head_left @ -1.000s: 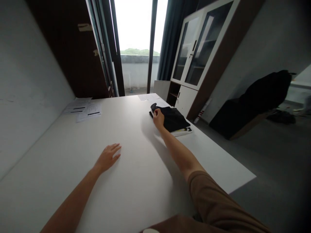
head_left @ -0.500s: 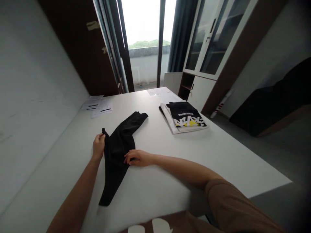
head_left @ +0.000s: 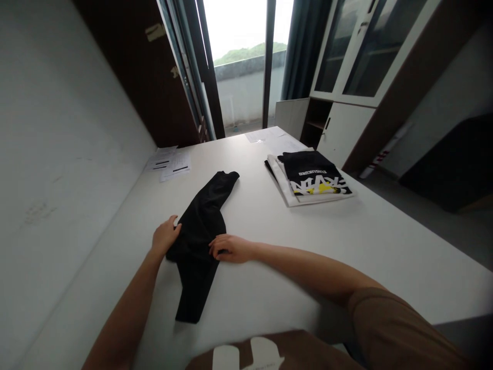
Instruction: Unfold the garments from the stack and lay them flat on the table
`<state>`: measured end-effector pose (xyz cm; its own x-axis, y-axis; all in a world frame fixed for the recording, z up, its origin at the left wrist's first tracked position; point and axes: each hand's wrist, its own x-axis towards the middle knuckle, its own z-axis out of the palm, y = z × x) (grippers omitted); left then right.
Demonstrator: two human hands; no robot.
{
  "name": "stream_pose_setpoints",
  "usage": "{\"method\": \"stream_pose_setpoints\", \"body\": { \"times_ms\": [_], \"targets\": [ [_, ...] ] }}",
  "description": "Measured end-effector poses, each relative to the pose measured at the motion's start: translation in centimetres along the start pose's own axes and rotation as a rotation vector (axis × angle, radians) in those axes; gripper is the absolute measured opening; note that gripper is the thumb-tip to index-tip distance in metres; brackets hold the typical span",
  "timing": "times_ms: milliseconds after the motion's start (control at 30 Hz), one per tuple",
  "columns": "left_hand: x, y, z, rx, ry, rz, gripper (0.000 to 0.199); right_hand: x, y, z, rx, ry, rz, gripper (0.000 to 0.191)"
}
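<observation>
A black garment [head_left: 200,221] lies partly folded on the white tabletop, with one narrow end pointing away from me and the other toward me. My left hand [head_left: 165,236] rests at its left edge, with finger and thumb apart and the fingertips touching the cloth. At the right edge, my right hand [head_left: 230,248] has its fingers curled and closed on the fabric. Which kind of garment it is, I cannot tell.
To the right on the table [head_left: 254,288] lies a stack of folded clothes [head_left: 316,177], white beneath and black with white and yellow print on top. Paper sheets [head_left: 175,165] lie at the far left, more papers [head_left: 269,136] at the far edge. A wall [head_left: 77,169] borders the left.
My left hand has let go of the upright left corner and now touches the cloth's edge. That corner has come down over the garment. The camera view has shifted a little left.
</observation>
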<state>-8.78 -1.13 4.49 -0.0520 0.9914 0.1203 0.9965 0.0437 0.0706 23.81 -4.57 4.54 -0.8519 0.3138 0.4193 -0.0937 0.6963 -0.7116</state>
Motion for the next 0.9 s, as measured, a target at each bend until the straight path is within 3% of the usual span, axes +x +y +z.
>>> {"method": "stream_pose_setpoints", "body": {
  "times_ms": [133,267,333,433,500,600,667,733,833,900],
  "targets": [
    [-1.7,-4.5,-1.7,0.076,-0.164,-0.046,0.044,0.0,0.0,-0.1,-0.058,0.116,-0.025,0.012],
    [-2.4,-9.8,-5.1,0.142,-0.406,-0.132,0.052,-0.1,0.4,-0.2,-0.107,0.217,0.058,0.013],
    [-2.2,-10.7,-7.2,0.209,-0.41,-0.212,0.057,0.0,0.8,-0.2,-0.12,0.237,0.1,0.014],
    [-1.4,-7.8,-8.8,0.241,-0.158,-0.196,0.064,0.3,1.2,-0.1,-0.141,0.242,0.115,0.015],
    [-0.5,-3.6,-8.0,0.105,-0.07,0.003,0.057,0.4,1.3,0.0,-0.16,0.226,0.111,0.015],
    [0.8,3.5,-4.1,-0.073,-0.132,0.324,0.052,0.2,1.3,-0.1,-0.198,0.209,0.106,0.015],
    [1.3,7.5,-0.8,-0.036,-0.15,0.3,0.058,-0.1,1.4,-0.3,-0.23,0.2,0.108,0.015],
    [1.8,10.3,2.0,-0.007,-0.069,0.189,0.064,-0.5,1.5,-0.6,-0.259,0.18,0.117,0.015],
    [3.0,11.1,4.1,-0.01,-0.028,0.159,0.068,-0.8,1.9,-1.1,-0.287,0.155,0.127,0.015],
    [4.2,9.0,3.7,-0.009,-0.056,0.125,0.067,-1.0,2.2,-1.3,-0.302,0.145,0.125,0.015]
  ]
}}
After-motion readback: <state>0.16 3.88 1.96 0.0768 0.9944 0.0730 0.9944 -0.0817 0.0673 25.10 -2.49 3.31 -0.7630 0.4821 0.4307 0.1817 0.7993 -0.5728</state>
